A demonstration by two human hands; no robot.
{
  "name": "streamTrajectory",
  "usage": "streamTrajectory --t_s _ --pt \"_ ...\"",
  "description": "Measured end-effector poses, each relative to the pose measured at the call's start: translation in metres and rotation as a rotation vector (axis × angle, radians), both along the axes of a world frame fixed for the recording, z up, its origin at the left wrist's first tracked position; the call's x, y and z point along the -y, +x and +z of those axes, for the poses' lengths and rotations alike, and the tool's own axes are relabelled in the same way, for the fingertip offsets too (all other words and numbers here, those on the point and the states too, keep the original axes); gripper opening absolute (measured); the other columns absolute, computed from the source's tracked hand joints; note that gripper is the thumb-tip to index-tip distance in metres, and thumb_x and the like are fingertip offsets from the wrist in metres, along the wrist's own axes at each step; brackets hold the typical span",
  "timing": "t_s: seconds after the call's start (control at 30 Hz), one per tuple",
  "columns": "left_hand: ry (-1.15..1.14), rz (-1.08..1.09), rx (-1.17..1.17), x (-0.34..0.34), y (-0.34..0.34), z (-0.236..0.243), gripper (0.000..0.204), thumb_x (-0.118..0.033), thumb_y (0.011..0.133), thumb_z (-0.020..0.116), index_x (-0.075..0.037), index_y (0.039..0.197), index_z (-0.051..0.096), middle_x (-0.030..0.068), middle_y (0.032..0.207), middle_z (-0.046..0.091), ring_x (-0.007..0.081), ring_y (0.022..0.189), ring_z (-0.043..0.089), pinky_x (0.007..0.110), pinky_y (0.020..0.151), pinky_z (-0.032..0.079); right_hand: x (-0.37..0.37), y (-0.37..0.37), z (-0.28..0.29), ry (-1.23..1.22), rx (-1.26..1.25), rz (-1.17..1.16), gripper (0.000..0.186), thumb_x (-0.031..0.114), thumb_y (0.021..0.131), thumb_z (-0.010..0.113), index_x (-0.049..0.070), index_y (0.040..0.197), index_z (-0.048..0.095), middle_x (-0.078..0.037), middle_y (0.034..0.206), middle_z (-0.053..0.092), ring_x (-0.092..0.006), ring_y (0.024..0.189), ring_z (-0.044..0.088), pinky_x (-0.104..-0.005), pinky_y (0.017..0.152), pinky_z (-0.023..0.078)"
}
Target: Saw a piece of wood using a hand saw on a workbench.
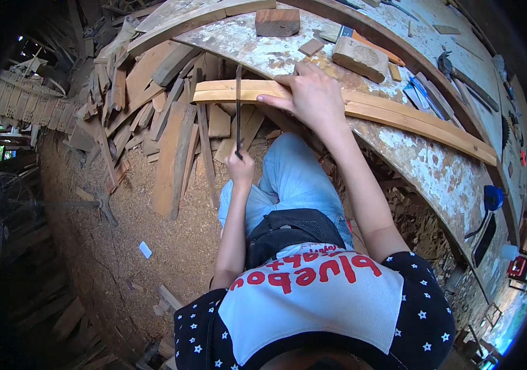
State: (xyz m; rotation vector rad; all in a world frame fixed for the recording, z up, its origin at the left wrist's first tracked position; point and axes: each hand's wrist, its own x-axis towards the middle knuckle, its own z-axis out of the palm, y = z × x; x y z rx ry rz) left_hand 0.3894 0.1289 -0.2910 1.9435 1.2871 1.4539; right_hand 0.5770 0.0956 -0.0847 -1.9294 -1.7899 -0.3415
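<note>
A long, slightly curved pale wooden strip [420, 124] lies across the worn workbench, its left end jutting past the edge. A lengthwise seam suggests two pieces side by side. My right hand [313, 94] is closed over it, thumb along the near side and fingers over the far side. Below the jutting end, my left hand [239, 165] grips the lower end of a saw [238, 120], a narrow dark blade seen nearly edge-on. The blade stands upright in the view and crosses the strip near its left end. How deep it sits in the wood cannot be seen.
On the paint-spattered workbench [414, 157] lie a wooden block [360, 58], a reddish-brown block [277, 23], a hammer [445, 63] and a blue-handled tool [493, 197]. Several offcuts [174, 157] are heaped left of the bench, over a sawdust-covered floor [109, 246]. A fan [8, 197] stands far left.
</note>
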Motion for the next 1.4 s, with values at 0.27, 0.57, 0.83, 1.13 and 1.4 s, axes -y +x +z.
streamTrajectory --t_s 0.27,0.57,0.83,1.13,1.4 --pt "-0.056 -0.052 -0.050 0.001 -0.008 -0.005 0.023 -0.013 0.089 0.047 0.002 0.096 0.064 0.0229 0.061 0.055 0.0386 0.054 0.057 0.046 0.051 0.042 0.001 0.002 0.003 -0.052 -0.053 -0.049 0.060 0.066 0.073 0.059 0.011 0.092 0.073 -0.015 0.080 0.061 -0.0293 0.082 0.064 -0.0395 0.070 0.052" --pt "-0.062 -0.043 -0.183 -0.024 0.026 0.080 0.017 -0.006 0.085 0.049 0.001 0.088 0.064 0.0227 0.061 0.056 0.0399 0.056 0.059 0.046 0.051 0.043 -0.002 0.007 0.001 -0.032 0.013 -0.009 0.063 0.067 0.070 0.059 0.011 0.096 0.071 -0.015 0.082 0.060 -0.0287 0.086 0.063 -0.0399 0.068 0.053" --pt "-0.080 -0.029 -0.127 -0.006 0.016 0.061 0.017 -0.007 0.085 0.049 0.001 0.086 0.063 0.0234 0.060 0.056 0.0402 0.056 0.058 0.047 0.051 0.043 -0.001 0.009 -0.002 0.008 0.064 0.007 0.056 0.061 0.073 0.060 0.013 0.103 0.058 -0.013 0.085 0.059 -0.0284 0.088 0.062 -0.0396 0.065 0.053" --pt "-0.097 -0.018 -0.098 -0.004 -0.004 0.021 0.015 -0.009 0.084 0.050 -0.001 0.083 0.063 0.0231 0.062 0.057 0.0414 0.058 0.058 0.047 0.052 0.044 -0.003 0.003 -0.004 0.040 0.042 0.003 0.059 0.063 0.072 0.062 0.012 0.102 0.057 -0.012 0.082 0.057 -0.0308 0.079 0.063 -0.0399 0.066 0.052" --pt "0.010 -0.063 -0.104 -0.033 0.021 0.044 0.015 -0.007 0.082 0.050 -0.004 0.083 0.064 0.0213 0.064 0.060 0.0410 0.061 0.060 0.047 0.055 0.047 -0.007 0.003 0.004 -0.022 -0.014 -0.001 0.059 0.061 0.071 0.064 0.010 0.098 0.056 -0.013 0.083 0.058 -0.0312 0.084 0.063 -0.0422 0.066 0.052"
